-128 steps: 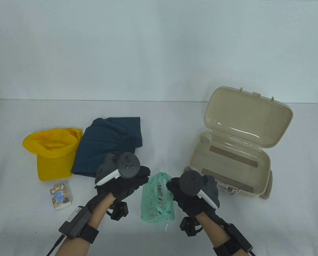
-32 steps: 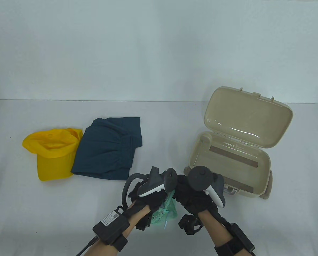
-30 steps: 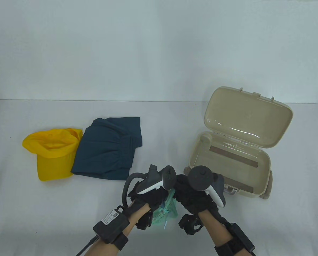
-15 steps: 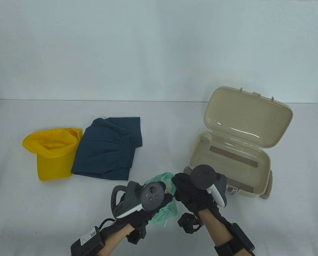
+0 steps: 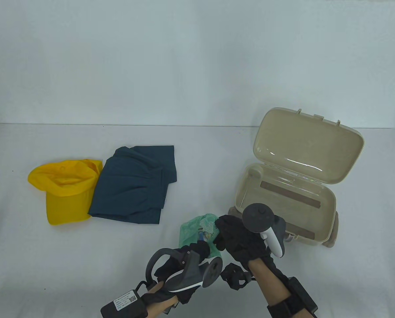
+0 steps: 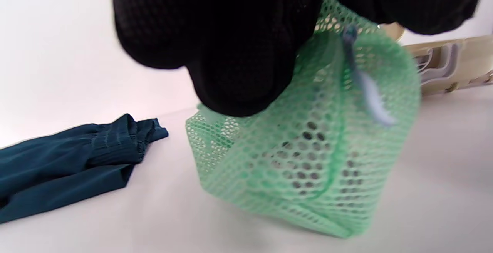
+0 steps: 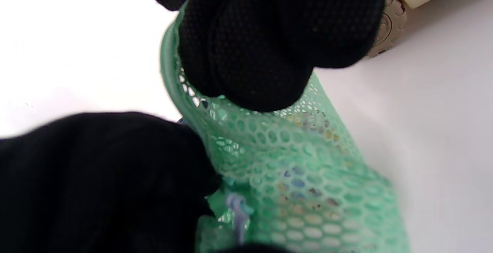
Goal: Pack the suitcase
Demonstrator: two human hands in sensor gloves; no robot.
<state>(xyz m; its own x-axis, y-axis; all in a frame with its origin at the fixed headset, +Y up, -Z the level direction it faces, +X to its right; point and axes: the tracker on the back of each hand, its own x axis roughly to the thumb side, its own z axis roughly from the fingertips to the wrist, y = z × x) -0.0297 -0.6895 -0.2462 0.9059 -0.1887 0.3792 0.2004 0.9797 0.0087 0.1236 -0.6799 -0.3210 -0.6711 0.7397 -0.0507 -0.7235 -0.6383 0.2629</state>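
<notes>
Both hands have hold of the green mesh bag (image 5: 201, 228), which sits on the white table (image 5: 84, 258) just in front of the open beige suitcase (image 5: 285, 195): the right hand (image 5: 240, 240) pinches the bag's upper edge with curled fingers, and the left hand (image 5: 187, 261) grips its near side from below-left. The right wrist view shows what the table view hides, the right fingertips (image 7: 254, 64) bunched on the rim of the mesh bag (image 7: 292, 176), the left hand (image 7: 96, 176) closed on it beside a pale blue drawstring (image 7: 238, 206), and coloured contents blurred behind the net. The left wrist view shows the left fingers (image 6: 231, 49) curled over the top of the mesh bag (image 6: 304, 149), whose bottom rests on the table, with a blue-grey cord (image 6: 366, 87) down its side, the edge of the suitcase (image 6: 450, 64) behind and the dark blue garment (image 6: 69, 160) lying flat to the left. In the table view the dark blue garment (image 5: 134, 184) lies well apart from the bag, touching a yellow cap (image 5: 65, 190). The suitcase holds nothing, its lid propped up. A white label on the left wrist unit (image 5: 124, 299) carries a code square and print too small to read
</notes>
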